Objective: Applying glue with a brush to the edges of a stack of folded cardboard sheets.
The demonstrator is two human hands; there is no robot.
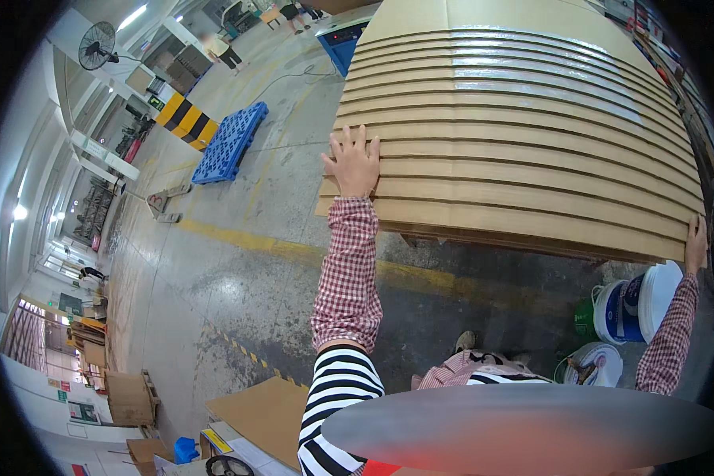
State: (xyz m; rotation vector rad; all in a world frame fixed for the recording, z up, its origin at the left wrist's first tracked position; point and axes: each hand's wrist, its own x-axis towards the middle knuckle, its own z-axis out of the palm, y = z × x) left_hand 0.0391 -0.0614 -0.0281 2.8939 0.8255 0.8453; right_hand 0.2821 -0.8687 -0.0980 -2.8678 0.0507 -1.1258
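Note:
A fanned stack of brown cardboard sheets (531, 163) lies in front of me, each layer stepped back from the one below. My left hand (354, 166) rests flat on the left edge of the sheets, fingers spread. At the near right corner, my right hand (696, 244) presses against the side edge of the stack, its fingers stretched along it; part of them is hard to make out. Clear shiny film (523, 67) covers part of the upper layers.
White buckets (660, 297) and a smaller open pail (599, 365) stand on the floor below the right corner. A blue pallet (232, 143) leans at the left, near a pallet jack (165, 202). Behind my left arm lies a flat cardboard piece (262, 416).

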